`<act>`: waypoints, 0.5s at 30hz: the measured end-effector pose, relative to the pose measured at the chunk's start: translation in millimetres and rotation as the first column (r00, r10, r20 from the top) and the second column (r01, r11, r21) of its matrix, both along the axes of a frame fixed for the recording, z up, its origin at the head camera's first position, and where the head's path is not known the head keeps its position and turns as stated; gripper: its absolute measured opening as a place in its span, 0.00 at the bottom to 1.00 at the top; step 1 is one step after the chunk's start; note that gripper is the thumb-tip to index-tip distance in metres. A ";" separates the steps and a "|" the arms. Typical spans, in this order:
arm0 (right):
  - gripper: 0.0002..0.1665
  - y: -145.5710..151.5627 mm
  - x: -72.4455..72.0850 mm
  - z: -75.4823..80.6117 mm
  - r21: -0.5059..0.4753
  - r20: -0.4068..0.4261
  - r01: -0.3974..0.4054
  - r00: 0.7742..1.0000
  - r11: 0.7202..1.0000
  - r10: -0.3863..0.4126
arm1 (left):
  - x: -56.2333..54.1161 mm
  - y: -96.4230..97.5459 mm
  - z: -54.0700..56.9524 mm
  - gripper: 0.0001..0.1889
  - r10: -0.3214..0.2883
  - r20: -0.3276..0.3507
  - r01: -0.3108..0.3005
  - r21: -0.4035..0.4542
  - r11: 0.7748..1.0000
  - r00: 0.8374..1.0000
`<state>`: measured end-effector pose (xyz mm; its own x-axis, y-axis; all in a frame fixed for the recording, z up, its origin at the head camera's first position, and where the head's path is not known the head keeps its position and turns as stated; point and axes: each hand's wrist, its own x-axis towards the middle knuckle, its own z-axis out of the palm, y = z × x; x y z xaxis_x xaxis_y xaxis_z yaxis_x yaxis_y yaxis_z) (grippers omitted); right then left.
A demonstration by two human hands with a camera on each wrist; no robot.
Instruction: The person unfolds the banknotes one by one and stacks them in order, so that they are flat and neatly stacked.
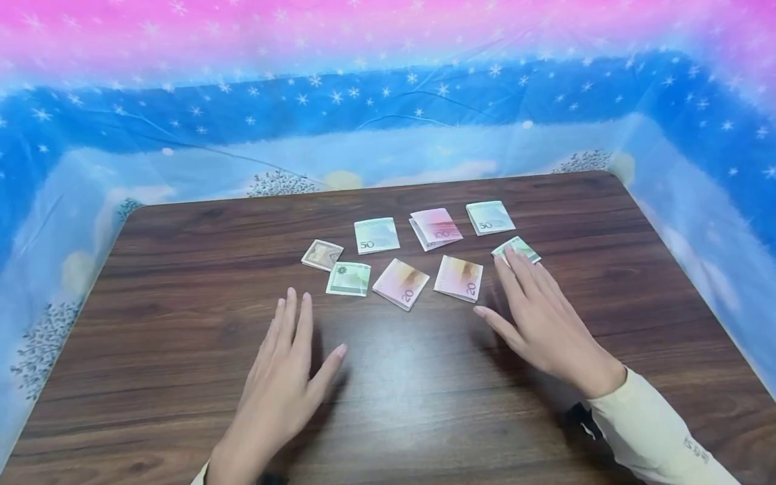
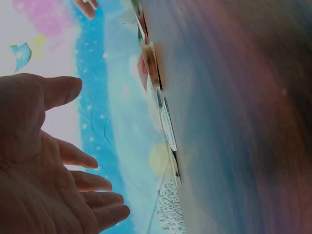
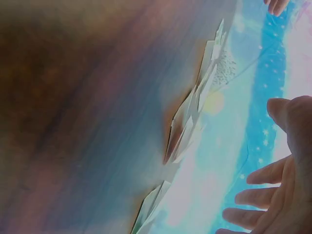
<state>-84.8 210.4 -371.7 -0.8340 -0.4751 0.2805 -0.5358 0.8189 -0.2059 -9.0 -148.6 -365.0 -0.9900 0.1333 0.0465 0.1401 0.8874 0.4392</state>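
Several folded banknotes lie in two loose rows on the wooden table. At the back are a green 50 note [image 1: 376,235], a pink 100 note [image 1: 436,228] and another green 50 note [image 1: 490,217]. Nearer me lie a brown note [image 1: 322,254], a green note [image 1: 348,279] and two orange-pink 20 notes [image 1: 401,283]. My left hand [image 1: 281,377] hovers with straight fingers, nearest the front green note, holding nothing. Extended too, my right hand [image 1: 542,320] hovers at the right, its fingertips partly covering another green note [image 1: 521,250]; the wrist views show both hands raised above the table.
The dark wooden table [image 1: 151,337] has a far edge just behind the notes. Around it hangs a pink and blue cloth [image 1: 388,94] with snowflakes. A dark object [image 1: 583,421] shows beneath my right wrist.
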 end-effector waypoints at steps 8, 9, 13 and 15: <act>0.45 -8.2 -29.6 6.3 -0.028 0.123 0.041 0.992 0.999 -0.037 | -5.1 -1.4 1.4 0.44 0.035 0.085 -0.050 0.176 0.983 0.996; 0.45 -9.4 -33.0 7.0 -0.029 0.137 0.048 0.990 0.998 -0.043 | -5.9 -1.6 1.0 0.43 0.036 0.081 -0.052 0.201 0.978 0.996; 0.45 -15.2 -45.4 8.8 -0.060 0.190 0.075 0.980 0.995 -0.062 | -8.2 -2.5 0.0 0.40 0.036 0.062 -0.053 0.308 0.950 0.997; 0.45 -18.2 -52.4 8.2 -0.081 0.212 0.092 0.974 0.992 -0.073 | -8.9 -3.0 -0.2 0.38 0.044 0.074 -0.068 0.366 0.928 0.996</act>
